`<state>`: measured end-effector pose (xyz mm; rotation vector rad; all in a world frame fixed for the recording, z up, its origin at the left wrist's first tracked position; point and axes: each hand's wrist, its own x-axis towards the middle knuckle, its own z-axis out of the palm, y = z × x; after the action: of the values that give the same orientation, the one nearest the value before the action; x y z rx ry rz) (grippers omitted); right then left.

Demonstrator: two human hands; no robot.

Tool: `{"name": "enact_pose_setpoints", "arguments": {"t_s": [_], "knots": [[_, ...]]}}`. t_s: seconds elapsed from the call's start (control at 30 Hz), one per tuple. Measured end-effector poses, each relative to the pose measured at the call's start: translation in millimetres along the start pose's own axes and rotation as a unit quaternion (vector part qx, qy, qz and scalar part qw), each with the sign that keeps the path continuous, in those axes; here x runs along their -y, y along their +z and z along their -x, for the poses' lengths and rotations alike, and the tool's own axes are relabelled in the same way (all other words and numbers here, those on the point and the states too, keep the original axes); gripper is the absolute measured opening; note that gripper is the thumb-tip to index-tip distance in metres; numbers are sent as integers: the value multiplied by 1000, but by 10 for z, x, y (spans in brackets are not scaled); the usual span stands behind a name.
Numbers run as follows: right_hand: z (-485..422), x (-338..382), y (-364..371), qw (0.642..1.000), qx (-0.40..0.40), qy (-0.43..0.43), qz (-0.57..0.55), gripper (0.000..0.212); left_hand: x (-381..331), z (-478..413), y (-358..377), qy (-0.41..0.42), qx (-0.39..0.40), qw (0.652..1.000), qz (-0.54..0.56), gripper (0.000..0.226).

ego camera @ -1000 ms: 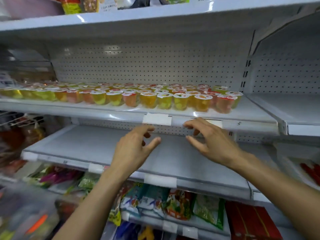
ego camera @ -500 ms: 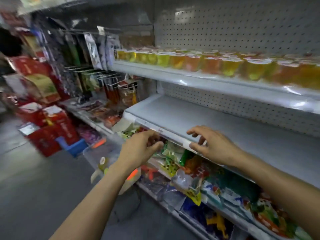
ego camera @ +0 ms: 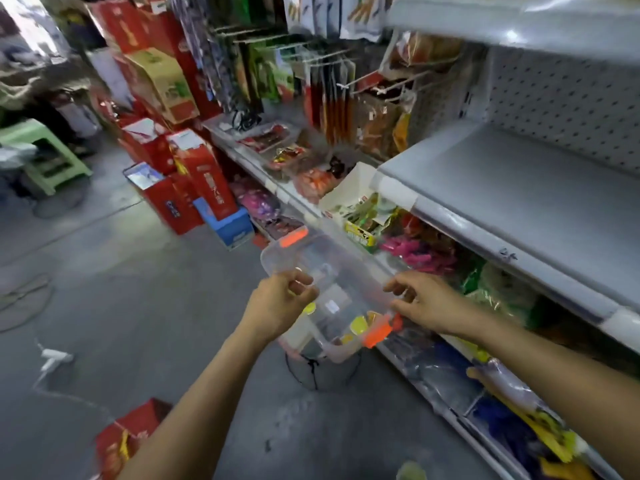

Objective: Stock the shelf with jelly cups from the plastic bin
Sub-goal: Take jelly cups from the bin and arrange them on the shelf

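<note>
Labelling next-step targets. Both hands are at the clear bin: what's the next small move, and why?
Probably dip one hand into the plastic bin and take a jelly cup. The left hand and right hand are at its rim with no cup visible in them, yellow cups lie at its near end, and the grey shelf beside it is bare.

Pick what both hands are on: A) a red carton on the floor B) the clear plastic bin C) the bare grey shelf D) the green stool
B: the left hand and right hand pinch opposite rims of the clear plastic bin with orange latches.
</note>
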<state>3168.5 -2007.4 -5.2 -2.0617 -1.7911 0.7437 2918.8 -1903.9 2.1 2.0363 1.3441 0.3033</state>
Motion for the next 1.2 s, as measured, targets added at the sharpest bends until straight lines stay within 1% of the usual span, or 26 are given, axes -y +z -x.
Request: {"name": "enact_pose_setpoints", "arguments": {"t_s": [0.23,0.43,0.57,0.67,0.8,0.87,1.0,1.07,1.13,1.2], "knots": [[-1106,-338,522,994,99,35,23,32,585,-805,325,-63,75,995,-19,23],[-1981,-922,1212,977,192,83,47,31,980,-1801,810,-103,125,986,-31,28],[-2367,-1308,1709,958,248,79,116,37,1414,-2420,1271,-152,134,974,-104,36],[-2508,-1500,2050,942,276,66,178,41,1641,-2727,1629,-178,168,958,-148,39],[-2631,-1636,2382,923,303,48,234,43,1877,-2965,2060,-187,208,941,-189,31],[-2680,-1650,2481,914,316,42,252,44,1984,-3025,2219,-192,217,935,-204,32],[-2732,-1670,2633,903,341,42,256,46,2081,-3068,2377,-178,212,930,-241,36],[-2759,-1673,2646,907,337,54,246,47,2088,-3076,2388,-169,208,931,-249,37],[-2774,-1677,2627,914,331,73,224,46,2084,-3094,2371,-180,211,932,-234,37],[-2783,-1672,2574,922,319,110,189,40,2077,-3114,2339,-234,220,934,-159,38]]}}
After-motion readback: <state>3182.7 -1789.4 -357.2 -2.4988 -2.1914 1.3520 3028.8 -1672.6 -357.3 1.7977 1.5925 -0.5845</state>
